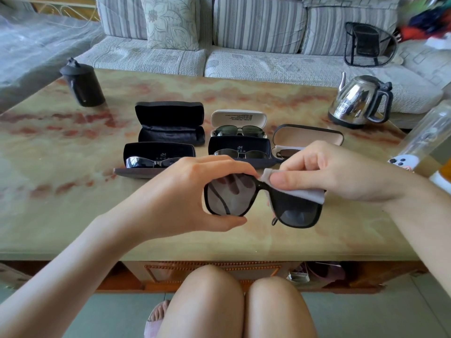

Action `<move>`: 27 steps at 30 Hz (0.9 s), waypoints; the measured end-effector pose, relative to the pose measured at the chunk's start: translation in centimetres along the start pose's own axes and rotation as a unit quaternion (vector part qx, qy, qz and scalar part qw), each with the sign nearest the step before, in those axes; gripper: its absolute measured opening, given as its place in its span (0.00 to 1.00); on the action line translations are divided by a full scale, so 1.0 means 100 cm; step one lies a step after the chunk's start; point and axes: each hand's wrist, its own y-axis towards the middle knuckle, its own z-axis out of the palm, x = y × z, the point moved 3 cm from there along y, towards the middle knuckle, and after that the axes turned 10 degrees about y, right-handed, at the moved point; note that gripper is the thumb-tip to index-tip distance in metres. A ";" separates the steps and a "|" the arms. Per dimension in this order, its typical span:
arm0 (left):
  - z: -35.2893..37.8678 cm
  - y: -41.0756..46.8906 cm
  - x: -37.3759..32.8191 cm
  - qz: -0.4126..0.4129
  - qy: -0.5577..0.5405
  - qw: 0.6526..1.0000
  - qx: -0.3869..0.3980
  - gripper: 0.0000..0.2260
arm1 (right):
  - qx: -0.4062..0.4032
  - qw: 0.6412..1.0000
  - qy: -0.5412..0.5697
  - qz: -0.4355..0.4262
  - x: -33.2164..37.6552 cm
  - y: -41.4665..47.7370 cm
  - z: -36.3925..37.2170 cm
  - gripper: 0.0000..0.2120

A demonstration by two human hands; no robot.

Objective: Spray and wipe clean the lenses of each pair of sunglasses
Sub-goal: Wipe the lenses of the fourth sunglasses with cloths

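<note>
Marbled table (pixel 73 215), striped sofa (pixel 256 28) behind; left grip (pixel 175 191) on sunglasses (pixel 300 213), right grip (pixel 341 172) on cloth (pixel 307 193).

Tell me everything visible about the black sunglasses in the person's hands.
The black sunglasses have a thick, plastic-looking frame and two dark, squarish lenses. They are held above the table. The left hand grips the rim of one lens between thumb and fingers; the right hand pinches a grey cloth over the other lens.

Five open cases (pixel 170 123) sit mid-desk (pixel 73 215) in two rows. A kettle (pixel 358 101) stands far right, a canister (pixel 83 84) far left, a sofa (pixel 244 62) behind. Before the cases hang sunglasses (pixel 300 213), a cloth (pixel 307 193) over their right lens.
</note>
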 end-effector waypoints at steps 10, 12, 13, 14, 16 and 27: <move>-0.002 -0.006 0.006 -0.033 -0.025 0.999 -0.014 0.25 | -0.094 0.993 0.064 -0.022 -0.015 -0.022 -0.006 0.21; -0.001 -0.007 0.007 -0.051 -0.042 0.998 -0.016 0.25 | -0.114 0.991 0.051 -0.039 -0.018 -0.022 -0.006 0.21; 0.000 -0.008 0.007 -0.066 -0.057 0.996 -0.010 0.24 | -0.124 0.990 0.037 -0.052 -0.020 -0.023 -0.005 0.21; 0.001 -0.008 0.008 -0.083 -0.081 0.993 0.007 0.24 | -0.137 0.988 0.028 -0.061 -0.021 -0.023 -0.004 0.22; 0.003 -0.007 0.008 -0.115 -0.158 0.978 0.067 0.22 | -0.155 0.985 0.021 -0.068 -0.020 -0.022 -0.004 0.24; 0.001 0.012 0.000 -0.242 -0.392 0.864 0.201 0.16 | -0.108 0.989 0.004 -0.103 0.006 -0.009 0.003 0.19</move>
